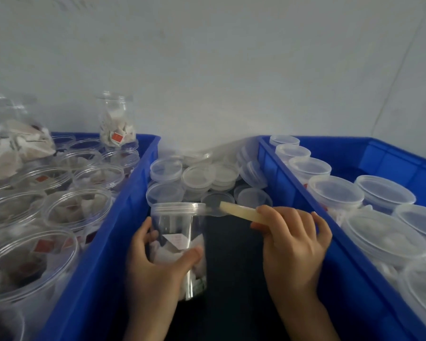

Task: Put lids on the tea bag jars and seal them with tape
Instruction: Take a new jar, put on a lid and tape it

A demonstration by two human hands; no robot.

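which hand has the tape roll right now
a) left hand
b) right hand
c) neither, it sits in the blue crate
b: the right hand grips the tape roll, its strip reaching to the lidded jar that the left hand holds.

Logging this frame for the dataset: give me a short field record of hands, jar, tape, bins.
left hand: grips the lidded jar round its lower body
right hand: holds the tape roll, a clear strip running from it to the jar's lid rim
jar contents: tea bags in the lower part
loose lids: piled behind the jar, between the bins
left blue bin: open jars of tea bags, no lids
right blue bin: jars with lids on
stage: tape at the lid; wrap extent cannot be told
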